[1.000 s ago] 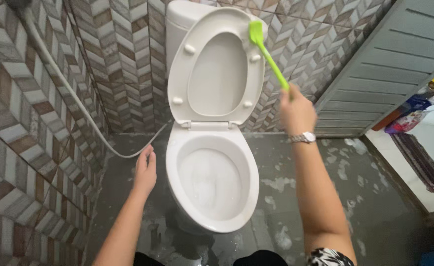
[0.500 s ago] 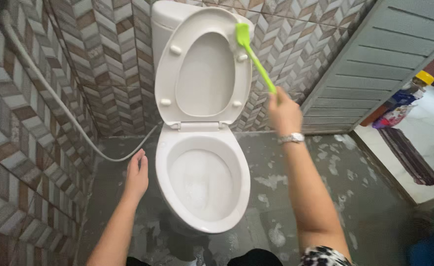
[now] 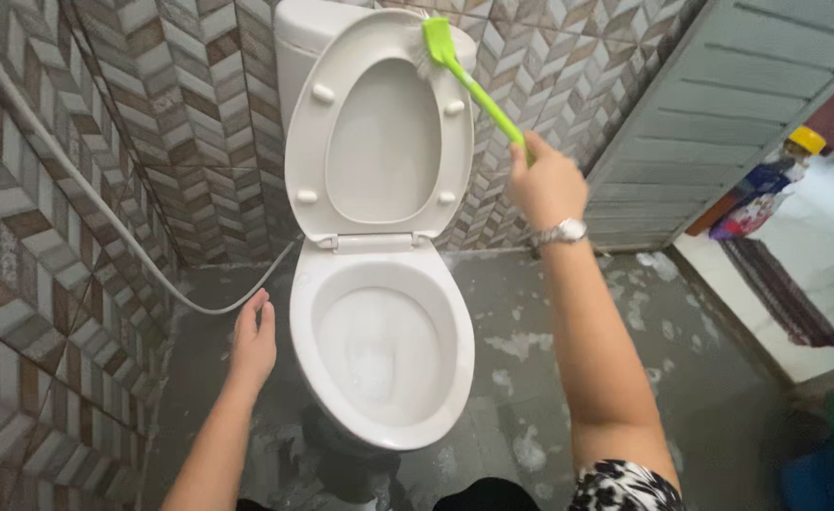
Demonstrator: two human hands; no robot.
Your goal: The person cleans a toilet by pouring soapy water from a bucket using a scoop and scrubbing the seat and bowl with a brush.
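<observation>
The brush point(image 3: 469, 85) is bright green, with a thin straight handle and a flat head; its bristles are hard to make out against the white plastic. There is one brush only. Its head lies up and to the left of the fingers that hold it, against the top edge of the raised toilet seat point(image 3: 379, 132).

Going from left to right: one pale hose point(image 3: 105, 208) runs down the tiled wall point(image 3: 48, 237), and its upper end is cut off by the picture edge. The left hand point(image 3: 254, 341) hangs free beside the toilet bowl point(image 3: 379, 350), with fingers nearly together and straight, touching nothing. The bowl stands just to the right of these fingers, with foamy water inside. The tank point(image 3: 303, 38) is mostly hidden behind the seat.

The right hand point(image 3: 544, 185) is closed around the lower end of the handle, so this end is hidden in the fist. One watch point(image 3: 559, 232) sits on this wrist. To the right of these fingers is one grey door point(image 3: 710, 114); the coloured things behind it are blurred.
</observation>
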